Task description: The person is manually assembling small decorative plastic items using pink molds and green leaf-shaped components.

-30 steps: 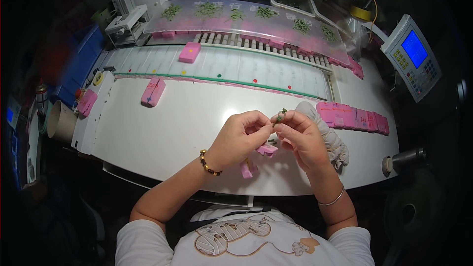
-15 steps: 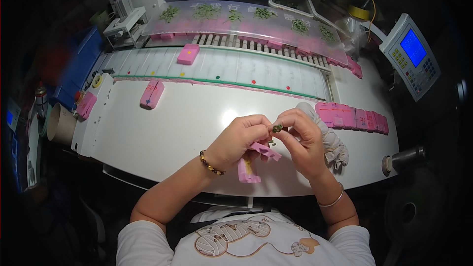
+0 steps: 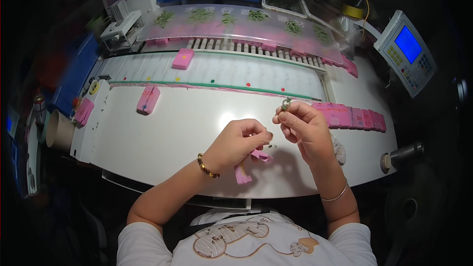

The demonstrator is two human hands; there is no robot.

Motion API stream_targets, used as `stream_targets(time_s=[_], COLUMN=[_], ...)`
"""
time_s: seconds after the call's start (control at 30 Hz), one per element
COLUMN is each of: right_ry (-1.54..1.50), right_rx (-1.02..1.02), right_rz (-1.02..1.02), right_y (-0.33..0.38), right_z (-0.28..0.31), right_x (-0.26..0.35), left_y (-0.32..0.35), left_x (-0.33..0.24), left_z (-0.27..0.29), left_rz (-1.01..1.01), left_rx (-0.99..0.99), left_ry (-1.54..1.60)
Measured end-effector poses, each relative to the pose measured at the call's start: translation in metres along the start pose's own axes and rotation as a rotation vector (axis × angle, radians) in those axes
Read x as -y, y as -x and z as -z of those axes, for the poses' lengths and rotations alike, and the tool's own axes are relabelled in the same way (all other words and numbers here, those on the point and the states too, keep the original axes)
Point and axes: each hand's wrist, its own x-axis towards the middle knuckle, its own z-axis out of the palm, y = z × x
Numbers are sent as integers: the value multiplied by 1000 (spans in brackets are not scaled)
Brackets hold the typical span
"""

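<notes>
Workbench [image 3: 162, 133], white, carries both hands above its near edge. Left hand [image 3: 241, 140] is curled, fingertips pinched on a pink strip [image 3: 249, 163] that hangs just below it, partly hidden. Right hand [image 3: 303, 128], just beside and slightly higher, pinches a small dark green component [image 3: 286, 103] at its fingertips. Pink blocks [image 3: 350, 116] lie in a row just beyond the right hand.

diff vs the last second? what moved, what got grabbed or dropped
The hands came apart. The right hand rose toward the belt, pinching a small greenish part at its fingertips. The left hand dropped slightly and holds the pink holder just above the white table; a second ago both hands met over that part. Unchanged: the pink blocks on the belt, the double block, and the pink row on the right.
</notes>
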Motion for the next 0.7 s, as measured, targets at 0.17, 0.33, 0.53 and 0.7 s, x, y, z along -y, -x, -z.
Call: stream_targets(time_s=[0.17,0.33,0.53,0.7], right_ry=[-135,-136,-67,-15], right_rx=[8,58,50,61], right_rz=[-186,-196,-159,-130], right_y=[1,1,4,6], right_z=[5,6,2,1], right_x=[-7,-13,-12,-11], left_y=[2,5,5,6], left_x=[-7,-12,-10,-12], left_z=[3,2,1,2], left_rz=[-156,-163,-188,-188], left_rx=[-116,-120,-114,-98], left_ry=[-79,-104,-73,-88])
